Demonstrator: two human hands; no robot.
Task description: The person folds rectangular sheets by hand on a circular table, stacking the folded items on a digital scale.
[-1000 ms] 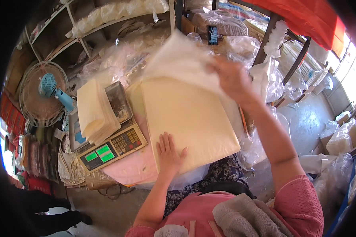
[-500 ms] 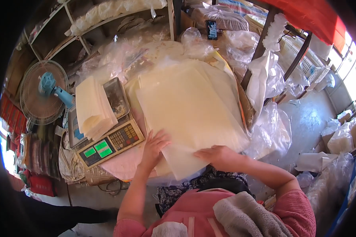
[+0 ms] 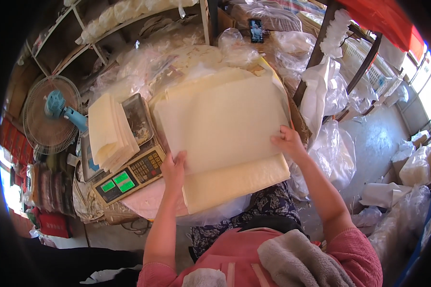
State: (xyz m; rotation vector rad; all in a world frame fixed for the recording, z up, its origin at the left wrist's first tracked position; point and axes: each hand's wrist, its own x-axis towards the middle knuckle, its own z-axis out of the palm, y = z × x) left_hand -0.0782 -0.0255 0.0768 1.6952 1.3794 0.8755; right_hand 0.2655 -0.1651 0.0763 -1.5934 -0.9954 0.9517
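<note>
pale sheet [image 3: 222,117], one: over yellowish stack [image 3: 234,185], edges pinched in the person's left hand [image 3: 174,170] and right hand [image 3: 290,145]. metal scale tray [image 3: 133,107]: holding folded sheets [image 3: 108,126], loose scraps [image 3: 143,135].

We are holding a pale sheet [image 3: 225,124] near its two close corners, our left hand [image 3: 174,168] gripping the left edge and our right hand [image 3: 290,142] pinching the right, while the sheet is covering all but the near strip of a yellowish stack [image 3: 237,187]. On our left, a scale [image 3: 138,171] is showing green displays and bearing folded leaves [image 3: 111,130], a blue fan [image 3: 55,104] is standing beside it, and beyond the stack a phone [image 3: 255,30] is resting among plastic bags [image 3: 290,44].
</note>
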